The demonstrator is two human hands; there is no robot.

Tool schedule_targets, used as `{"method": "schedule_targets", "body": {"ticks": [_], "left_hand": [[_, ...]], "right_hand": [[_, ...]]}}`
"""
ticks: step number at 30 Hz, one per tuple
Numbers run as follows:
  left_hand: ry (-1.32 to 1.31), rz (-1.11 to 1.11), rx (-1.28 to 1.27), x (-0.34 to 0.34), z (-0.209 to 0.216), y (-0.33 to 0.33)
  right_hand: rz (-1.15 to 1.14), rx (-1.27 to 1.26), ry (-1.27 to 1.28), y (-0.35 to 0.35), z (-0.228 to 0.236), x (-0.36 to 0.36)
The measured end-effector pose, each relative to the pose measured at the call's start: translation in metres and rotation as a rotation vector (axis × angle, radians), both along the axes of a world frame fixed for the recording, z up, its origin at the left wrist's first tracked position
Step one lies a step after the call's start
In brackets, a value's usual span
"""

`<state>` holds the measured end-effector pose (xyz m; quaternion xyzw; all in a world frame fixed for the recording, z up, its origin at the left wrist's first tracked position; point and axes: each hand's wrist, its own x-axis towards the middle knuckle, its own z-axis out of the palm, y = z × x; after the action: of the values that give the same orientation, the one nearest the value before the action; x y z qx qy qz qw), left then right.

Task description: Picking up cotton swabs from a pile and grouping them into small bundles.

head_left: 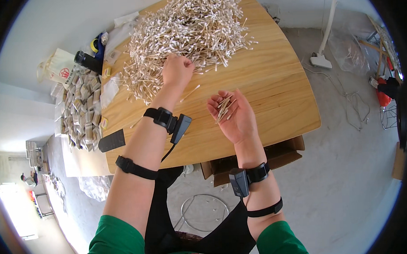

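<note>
A large heap of cotton swabs with white tips and wooden sticks covers the far part of the wooden table. At the heap's near edge is my left hand, back upward, its fingers curled in; whatever they pinch is hidden. My right hand is turned palm up nearer the table's front edge, fingers curled round several loose cotton swabs. One stray cotton swab lies on the wood between my hands. Both forearms wear black straps with small dark devices.
Many small packs are piled left of the table beside a black bottle and a cream bag. A dark flat piece lies at the left edge. Below the front edge is a cardboard box. A cable trails across the floor.
</note>
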<state>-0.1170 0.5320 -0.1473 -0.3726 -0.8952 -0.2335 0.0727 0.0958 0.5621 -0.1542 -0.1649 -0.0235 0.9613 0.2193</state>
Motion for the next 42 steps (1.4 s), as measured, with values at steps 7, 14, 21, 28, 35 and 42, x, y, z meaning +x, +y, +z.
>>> {"method": "schedule_targets", "body": {"ticks": [7, 14, 21, 28, 35, 42], "left_hand": [[-0.327, -0.067, -0.148, 0.006, 0.007, -0.031], [0.045, -0.124, -0.014, 0.008, -0.001, -0.023], [-0.229, -0.047, -0.089, 0.006, 0.004, -0.014], [-0.15, -0.349, 0.061, 0.05, 0.037, -0.052], [0.005, -0.325, 0.034, 0.036, 0.018, -0.011], [-0.006, -0.212, -0.15, 0.022, 0.011, 0.009]], "right_hand": [[-0.008, 0.003, 0.02, 0.006, -0.006, 0.007], [-0.02, 0.023, -0.029, 0.004, -0.001, 0.008], [-0.029, 0.022, 0.0, 0.009, -0.008, 0.008], [-0.011, -0.002, 0.013, 0.0, -0.001, 0.001], [-0.011, -0.014, 0.013, -0.002, -0.004, 0.004], [-0.022, -0.027, -0.018, 0.005, -0.001, 0.005]]}}
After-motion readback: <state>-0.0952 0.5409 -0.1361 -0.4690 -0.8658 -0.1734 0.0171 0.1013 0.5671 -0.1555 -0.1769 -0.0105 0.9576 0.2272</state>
